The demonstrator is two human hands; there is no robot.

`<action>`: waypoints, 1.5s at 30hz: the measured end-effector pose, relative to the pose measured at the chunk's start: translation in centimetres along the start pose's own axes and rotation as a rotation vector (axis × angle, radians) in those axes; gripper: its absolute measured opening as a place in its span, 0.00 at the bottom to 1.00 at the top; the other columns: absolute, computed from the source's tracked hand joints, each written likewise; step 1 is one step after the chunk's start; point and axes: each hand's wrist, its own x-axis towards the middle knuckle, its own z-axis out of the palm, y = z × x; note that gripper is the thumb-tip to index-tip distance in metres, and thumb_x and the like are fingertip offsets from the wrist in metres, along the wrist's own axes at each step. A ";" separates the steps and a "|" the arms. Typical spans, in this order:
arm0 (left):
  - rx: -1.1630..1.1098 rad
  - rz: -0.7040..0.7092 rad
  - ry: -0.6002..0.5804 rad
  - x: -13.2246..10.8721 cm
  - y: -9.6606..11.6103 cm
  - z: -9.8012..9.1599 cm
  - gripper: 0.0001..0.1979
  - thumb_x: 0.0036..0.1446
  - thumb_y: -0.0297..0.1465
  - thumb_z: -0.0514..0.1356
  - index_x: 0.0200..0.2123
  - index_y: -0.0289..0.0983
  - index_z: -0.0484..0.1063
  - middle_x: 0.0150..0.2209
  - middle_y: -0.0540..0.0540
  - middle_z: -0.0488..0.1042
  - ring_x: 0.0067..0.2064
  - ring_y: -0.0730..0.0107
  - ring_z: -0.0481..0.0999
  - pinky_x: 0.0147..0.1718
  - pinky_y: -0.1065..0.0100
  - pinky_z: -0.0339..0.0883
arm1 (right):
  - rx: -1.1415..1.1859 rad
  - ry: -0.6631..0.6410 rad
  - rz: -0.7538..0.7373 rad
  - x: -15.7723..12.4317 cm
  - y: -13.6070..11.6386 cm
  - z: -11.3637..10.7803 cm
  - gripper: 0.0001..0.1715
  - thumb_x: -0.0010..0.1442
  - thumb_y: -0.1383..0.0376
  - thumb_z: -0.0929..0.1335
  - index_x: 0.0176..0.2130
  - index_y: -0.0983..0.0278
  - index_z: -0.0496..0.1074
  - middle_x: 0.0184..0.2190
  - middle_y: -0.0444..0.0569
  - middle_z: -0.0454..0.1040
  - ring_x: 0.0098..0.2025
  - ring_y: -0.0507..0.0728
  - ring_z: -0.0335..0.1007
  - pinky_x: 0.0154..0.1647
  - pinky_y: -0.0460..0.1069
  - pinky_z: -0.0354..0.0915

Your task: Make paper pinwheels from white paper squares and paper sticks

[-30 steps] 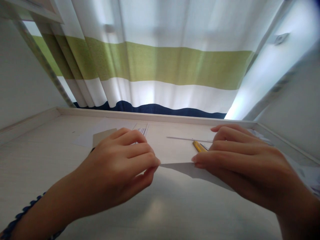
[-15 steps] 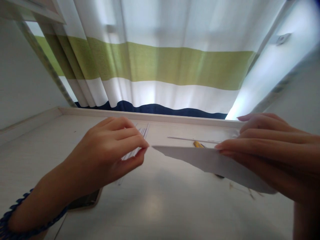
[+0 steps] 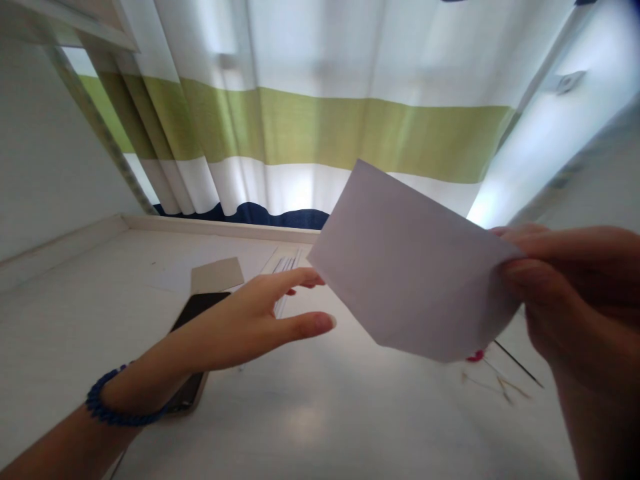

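Observation:
A white sheet of paper [image 3: 415, 267] with angled corners is raised above the table, its broad face toward me. My right hand [image 3: 575, 293] pinches it at its right end, thumb in front. Near the paper's left corner is my left hand [image 3: 255, 320], thumb and fingers apart, with nothing between them. A blue coiled band [image 3: 117, 407] circles my left wrist. Behind the left fingers lie thin white strips [image 3: 283, 303], partly hidden. The left forearm crosses over a dark phone [image 3: 193, 393].
On the white table [image 3: 310, 413], a beige card [image 3: 217, 275] lies behind the phone. Thin sticks [image 3: 515, 387], a dark rod [image 3: 519, 363] and a small pink item [image 3: 475, 356] lie at the right. A striped curtain [image 3: 300, 127] hangs behind.
The paper has turned from nearly edge-on to face me and risen. My left hand has opened and moved a little right and down, uncovering the card and more of the phone.

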 end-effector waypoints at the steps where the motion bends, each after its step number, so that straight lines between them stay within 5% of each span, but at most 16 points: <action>1: -0.120 0.030 -0.053 0.1 -0.1 0.3 0.17 0.57 0.36 0.53 0.49 0.41 0.64 0.45 0.46 0.73 0.43 0.68 0.74 0.37 0.69 0.70 | 0.058 0.045 0.087 0.0 -0.6 0.6 0.07 0.53 0.64 0.68 0.35 0.54 0.71 0.29 0.46 0.73 0.26 0.57 0.69 0.18 0.51 0.62; 4: -0.381 0.082 -0.106 0.3 -0.1 0.8 0.14 0.60 0.29 0.49 0.48 0.42 0.65 0.41 0.47 0.75 0.40 0.68 0.76 0.35 0.67 0.71 | 0.025 0.103 0.151 0.1 -1.3 2.2 0.03 0.52 0.65 0.68 0.29 0.55 0.71 0.22 0.42 0.71 0.21 0.53 0.65 0.14 0.47 0.58; 8: -0.529 -0.011 0.057 0.2 -0.4 0.9 0.10 0.58 0.27 0.53 0.40 0.39 0.72 0.36 0.46 0.77 0.37 0.65 0.77 0.35 0.63 0.72 | -0.029 0.020 0.186 0.1 0.0 3.6 0.03 0.54 0.63 0.67 0.32 0.59 0.70 0.25 0.43 0.72 0.26 0.53 0.68 0.19 0.46 0.63; 12: -0.689 -0.058 0.147 0.2 -0.6 1.0 0.08 0.56 0.28 0.56 0.38 0.40 0.73 0.36 0.49 0.77 0.38 0.67 0.77 0.40 0.62 0.72 | -0.137 -0.094 0.099 -0.2 0.8 4.5 0.24 0.52 0.61 0.68 0.49 0.62 0.61 0.41 0.51 0.69 0.40 0.58 0.68 0.37 0.54 0.68; 16: -0.794 -0.160 0.090 0.4 0.4 0.8 0.08 0.55 0.24 0.56 0.36 0.38 0.73 0.36 0.54 0.77 0.42 0.68 0.75 0.43 0.66 0.70 | -0.223 -0.315 -0.047 -1.2 -0.7 5.1 0.40 0.49 0.53 0.68 0.56 0.64 0.53 0.56 0.56 0.56 0.57 0.62 0.52 0.53 0.59 0.57; 20: -0.809 -0.177 0.091 0.3 1.4 0.8 0.10 0.53 0.21 0.57 0.38 0.37 0.71 0.36 0.54 0.77 0.41 0.69 0.75 0.41 0.68 0.71 | -0.197 -0.572 -0.026 -2.3 -2.2 5.6 0.58 0.43 0.43 0.68 0.61 0.66 0.41 0.62 0.56 0.44 0.61 0.62 0.42 0.58 0.58 0.50; 25: -0.675 -0.096 0.105 -0.2 1.8 0.9 0.14 0.50 0.20 0.59 0.41 0.37 0.68 0.38 0.53 0.76 0.41 0.71 0.75 0.40 0.72 0.70 | -0.065 -0.685 0.034 -2.5 -2.3 5.6 0.46 0.50 0.49 0.67 0.60 0.60 0.45 0.57 0.50 0.56 0.57 0.57 0.53 0.56 0.54 0.56; 31: -0.669 -0.146 0.039 -0.4 1.1 0.3 0.12 0.44 0.24 0.64 0.35 0.39 0.72 0.35 0.54 0.77 0.38 0.71 0.76 0.38 0.75 0.70 | 0.178 -0.878 0.120 -1.3 -1.1 4.2 0.45 0.48 0.54 0.70 0.59 0.55 0.48 0.59 0.46 0.55 0.58 0.59 0.53 0.56 0.54 0.56; 34: -0.714 -0.173 0.065 -0.4 0.9 -0.4 0.16 0.40 0.25 0.66 0.36 0.41 0.72 0.33 0.55 0.77 0.35 0.71 0.76 0.34 0.75 0.70 | 0.342 -0.849 0.196 -0.5 -0.6 3.8 0.30 0.53 0.60 0.67 0.55 0.54 0.59 0.54 0.45 0.63 0.52 0.58 0.61 0.50 0.52 0.63; 38: -0.723 -0.172 -0.002 -0.4 0.4 -2.1 0.11 0.44 0.25 0.64 0.34 0.41 0.74 0.30 0.55 0.76 0.36 0.70 0.75 0.35 0.73 0.69 | 0.520 -0.619 0.510 0.4 1.0 3.0 0.15 0.57 0.62 0.64 0.45 0.57 0.70 0.38 0.46 0.75 0.36 0.58 0.73 0.32 0.50 0.71; 41: -0.729 -0.193 -0.073 -0.2 -1.2 -3.3 0.04 0.47 0.28 0.60 0.28 0.39 0.75 0.27 0.52 0.76 0.34 0.69 0.75 0.34 0.70 0.68 | 0.579 -0.422 0.713 1.0 3.1 1.8 0.13 0.52 0.61 0.68 0.40 0.57 0.73 0.32 0.46 0.77 0.30 0.57 0.74 0.27 0.49 0.72; 45: -0.476 -0.339 0.018 0.6 -4.1 -3.1 0.09 0.47 0.37 0.59 0.28 0.37 0.72 0.27 0.50 0.74 0.32 0.66 0.75 0.33 0.67 0.68 | 0.613 -0.371 0.887 1.7 4.9 0.8 0.17 0.48 0.62 0.70 0.41 0.58 0.73 0.35 0.48 0.77 0.31 0.59 0.74 0.30 0.53 0.72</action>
